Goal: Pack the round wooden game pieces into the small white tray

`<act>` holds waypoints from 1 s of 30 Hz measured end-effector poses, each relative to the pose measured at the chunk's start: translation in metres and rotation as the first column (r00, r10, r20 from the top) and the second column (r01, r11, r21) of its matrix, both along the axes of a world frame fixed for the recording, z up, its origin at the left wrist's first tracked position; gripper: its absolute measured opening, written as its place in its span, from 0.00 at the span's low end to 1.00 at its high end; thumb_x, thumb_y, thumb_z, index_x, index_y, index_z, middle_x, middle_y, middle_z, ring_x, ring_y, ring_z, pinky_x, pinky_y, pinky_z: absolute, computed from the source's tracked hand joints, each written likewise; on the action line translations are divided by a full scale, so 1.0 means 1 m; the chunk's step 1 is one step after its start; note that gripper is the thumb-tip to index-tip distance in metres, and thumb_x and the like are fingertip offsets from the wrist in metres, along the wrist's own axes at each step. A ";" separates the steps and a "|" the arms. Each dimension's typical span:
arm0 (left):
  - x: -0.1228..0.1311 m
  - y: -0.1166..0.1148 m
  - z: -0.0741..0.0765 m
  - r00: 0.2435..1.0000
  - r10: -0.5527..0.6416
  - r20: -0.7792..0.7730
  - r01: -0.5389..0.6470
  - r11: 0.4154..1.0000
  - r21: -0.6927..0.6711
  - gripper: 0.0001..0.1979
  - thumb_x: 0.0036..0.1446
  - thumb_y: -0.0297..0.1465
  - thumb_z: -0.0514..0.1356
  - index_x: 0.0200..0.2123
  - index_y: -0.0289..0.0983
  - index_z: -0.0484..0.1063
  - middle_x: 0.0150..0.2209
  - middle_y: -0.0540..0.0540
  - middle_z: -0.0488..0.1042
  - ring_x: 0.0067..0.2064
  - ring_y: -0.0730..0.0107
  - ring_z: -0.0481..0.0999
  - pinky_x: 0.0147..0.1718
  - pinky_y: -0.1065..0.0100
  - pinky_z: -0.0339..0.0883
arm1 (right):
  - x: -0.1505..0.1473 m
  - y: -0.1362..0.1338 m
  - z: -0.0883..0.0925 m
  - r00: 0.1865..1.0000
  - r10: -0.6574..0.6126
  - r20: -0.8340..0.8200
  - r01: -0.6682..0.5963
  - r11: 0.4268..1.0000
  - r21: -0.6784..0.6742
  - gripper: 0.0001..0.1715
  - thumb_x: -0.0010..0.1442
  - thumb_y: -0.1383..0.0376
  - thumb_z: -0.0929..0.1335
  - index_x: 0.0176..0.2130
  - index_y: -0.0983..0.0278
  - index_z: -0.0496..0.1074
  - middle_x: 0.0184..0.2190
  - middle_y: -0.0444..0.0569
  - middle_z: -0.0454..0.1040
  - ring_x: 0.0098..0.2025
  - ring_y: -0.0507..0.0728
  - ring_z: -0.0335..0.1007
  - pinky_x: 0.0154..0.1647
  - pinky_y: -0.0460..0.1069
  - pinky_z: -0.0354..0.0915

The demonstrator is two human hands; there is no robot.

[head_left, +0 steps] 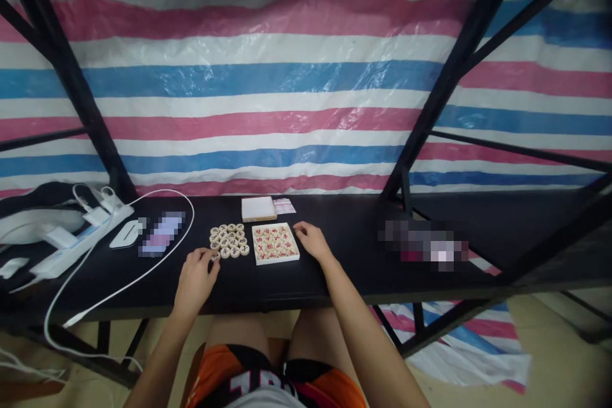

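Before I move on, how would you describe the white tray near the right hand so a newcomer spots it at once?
On the black table, look between the left hand and the right hand. There, right of the discs with black characters, sits a shallow white tray; unlike the lid-like box behind it, it holds discs with red characters.

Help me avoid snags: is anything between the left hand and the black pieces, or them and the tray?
Nothing visible: the left hand is at the black pieces, and only a strip of table separates them from the tray.
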State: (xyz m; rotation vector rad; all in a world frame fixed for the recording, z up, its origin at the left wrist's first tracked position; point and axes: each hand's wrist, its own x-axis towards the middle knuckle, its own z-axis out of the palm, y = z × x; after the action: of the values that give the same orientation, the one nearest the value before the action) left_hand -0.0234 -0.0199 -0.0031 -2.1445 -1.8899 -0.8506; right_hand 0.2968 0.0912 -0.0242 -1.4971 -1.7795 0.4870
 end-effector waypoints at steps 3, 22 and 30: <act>0.001 -0.002 0.002 0.999 0.025 -0.023 -0.025 1.000 0.011 0.10 0.57 0.34 0.53 0.36 0.39 0.72 0.39 0.43 0.73 0.40 0.57 0.70 0.40 0.59 0.65 | 0.002 0.001 -0.001 1.000 -0.001 0.000 0.001 1.000 -0.001 0.13 0.55 0.68 0.62 0.37 0.61 0.73 0.35 0.45 0.77 0.37 0.54 0.71 0.42 0.48 0.63; 0.152 0.050 0.027 0.809 -0.523 0.269 0.570 0.810 -0.137 0.06 0.52 0.23 0.56 0.27 0.36 0.72 0.32 0.46 0.74 0.36 0.67 0.73 0.40 0.65 0.67 | -0.008 -0.005 0.009 0.996 0.092 -0.022 -0.091 0.995 0.028 0.17 0.59 0.59 0.62 0.45 0.61 0.72 0.30 0.44 0.75 0.32 0.53 0.70 0.38 0.46 0.62; 0.154 0.036 0.022 0.794 -0.598 0.110 0.608 0.785 -0.119 0.08 0.57 0.27 0.54 0.33 0.37 0.73 0.36 0.45 0.76 0.41 0.63 0.72 0.46 0.60 0.64 | -0.007 -0.002 0.007 0.997 0.071 -0.023 -0.071 0.997 0.005 0.18 0.57 0.59 0.64 0.46 0.61 0.72 0.26 0.43 0.74 0.28 0.51 0.68 0.33 0.45 0.60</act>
State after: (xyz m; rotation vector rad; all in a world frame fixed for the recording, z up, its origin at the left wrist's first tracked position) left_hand 0.1307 0.0159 0.0193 -2.9174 -1.3053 -0.9032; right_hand 0.2894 0.0894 -0.0173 -1.4242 -1.8193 0.5334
